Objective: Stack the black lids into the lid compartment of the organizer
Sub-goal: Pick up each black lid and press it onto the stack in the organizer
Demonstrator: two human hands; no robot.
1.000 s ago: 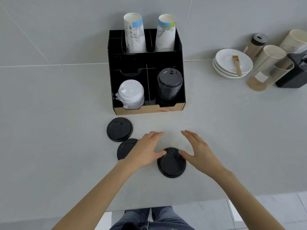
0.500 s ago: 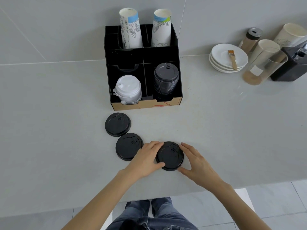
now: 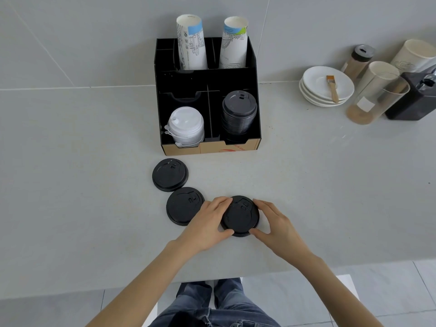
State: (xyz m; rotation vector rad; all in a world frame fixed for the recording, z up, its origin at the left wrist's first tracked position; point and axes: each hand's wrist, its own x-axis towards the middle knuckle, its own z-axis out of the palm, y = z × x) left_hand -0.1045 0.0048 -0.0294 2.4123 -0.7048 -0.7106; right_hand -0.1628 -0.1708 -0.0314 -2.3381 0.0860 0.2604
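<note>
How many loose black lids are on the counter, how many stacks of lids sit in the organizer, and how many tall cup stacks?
Loose black lids: 3
Lid stacks in organizer: 2, white and black
Tall cup stacks: 2
Total: 7

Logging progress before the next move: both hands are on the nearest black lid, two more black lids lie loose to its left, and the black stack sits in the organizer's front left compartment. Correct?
Not quite. The head view shows the black stack in the organizer's front right compartment; the white lids fill the front left. The left hand and right hand do flank the nearest black lid, with two loose lids to its left.
</note>
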